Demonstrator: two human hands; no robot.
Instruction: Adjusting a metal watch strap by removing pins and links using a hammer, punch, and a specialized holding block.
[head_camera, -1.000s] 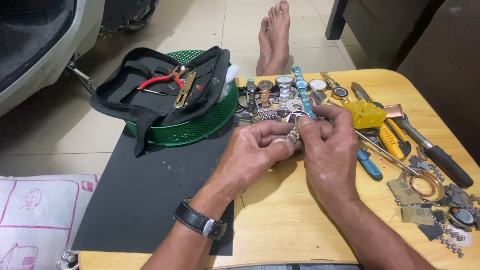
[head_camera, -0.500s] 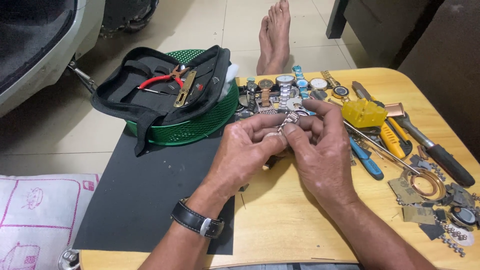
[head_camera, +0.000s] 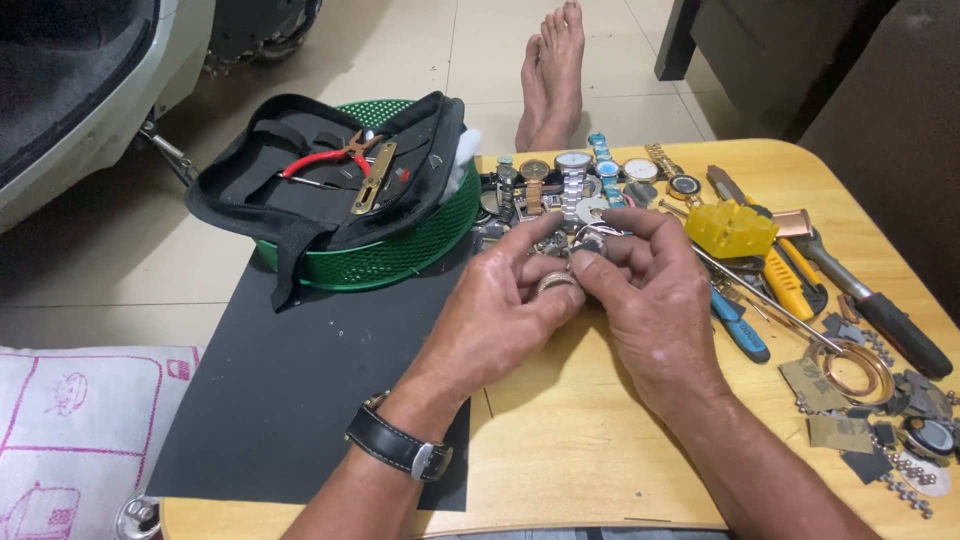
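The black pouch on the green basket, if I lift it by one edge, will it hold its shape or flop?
The black pouch would probably flop: its edges already drape over the green basket. The red-handled pliers lying loose on it could slide off.

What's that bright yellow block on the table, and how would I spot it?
Start at the round wooden table and look to its far right side, just beyond the right hand. The yellow plastic block sits there among screwdrivers and loose watches. It is the only chunky, ridged, solid-yellow piece; the nearby yellow-handled tool is long and thin.
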